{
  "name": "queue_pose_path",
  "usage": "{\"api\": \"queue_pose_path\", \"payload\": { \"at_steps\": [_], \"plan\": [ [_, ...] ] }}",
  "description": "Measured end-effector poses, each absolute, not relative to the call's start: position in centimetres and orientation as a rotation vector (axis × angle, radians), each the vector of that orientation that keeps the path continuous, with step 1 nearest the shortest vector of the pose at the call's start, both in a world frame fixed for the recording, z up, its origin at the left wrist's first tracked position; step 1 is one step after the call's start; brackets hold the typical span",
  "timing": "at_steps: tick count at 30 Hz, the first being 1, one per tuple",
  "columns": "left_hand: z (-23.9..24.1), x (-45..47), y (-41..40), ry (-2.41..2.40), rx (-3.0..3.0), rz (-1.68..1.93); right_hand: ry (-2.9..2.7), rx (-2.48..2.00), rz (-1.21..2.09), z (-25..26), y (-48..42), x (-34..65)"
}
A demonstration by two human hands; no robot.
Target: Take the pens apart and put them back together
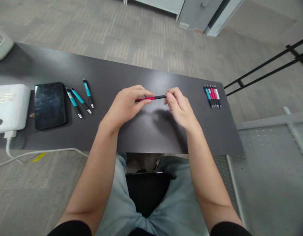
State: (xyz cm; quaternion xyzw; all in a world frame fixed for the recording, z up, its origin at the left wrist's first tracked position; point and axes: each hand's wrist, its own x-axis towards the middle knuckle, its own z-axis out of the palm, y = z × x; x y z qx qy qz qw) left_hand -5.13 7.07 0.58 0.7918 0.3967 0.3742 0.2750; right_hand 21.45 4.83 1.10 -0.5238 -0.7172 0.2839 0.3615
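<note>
A red and black pen (159,97) lies level between my two hands, above the middle of the dark table. My left hand (130,103) is closed on the pen's red end, thumb in front and fingers behind. At the black end, my right hand (177,105) pinches the tip, which its fingers hide. To the left, three teal and black pens (79,96) lie loose at different slants. Over on the right sits a tight row of several pens (212,96), with teal, red and white barrels side by side.
A black tablet-like device (50,105) rests left of the loose pens, beside a white box (11,106) with a plugged-in white cable (45,152). The dark table (146,137) ends just before my lap. Black metal rails (264,68) stand past its right edge.
</note>
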Motion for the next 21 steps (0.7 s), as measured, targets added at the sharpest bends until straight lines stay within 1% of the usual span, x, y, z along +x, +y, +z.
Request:
{"api": "queue_pose_path", "payload": {
  "at_steps": [6, 14, 19, 21],
  "plan": [
    [0.9, -2.6, 6.9, 0.973, 2.132, 0.957, -1.803, -1.463, 0.592, 0.6, 3.4, 23.3],
    [0.5, 0.1, 6.9, 1.040, 2.094, 0.766, -1.714, -1.447, 0.572, 0.7, 3.3, 25.6],
    [1.0, 0.9, 6.8, 1.098, 2.164, 0.897, -1.688, -1.437, 0.590, 0.4, 3.3, 26.4],
    [0.9, 1.1, 6.9, 1.091, 2.150, 0.891, -1.694, -1.408, 0.614, 0.5, 3.4, 26.6]
  ]
}}
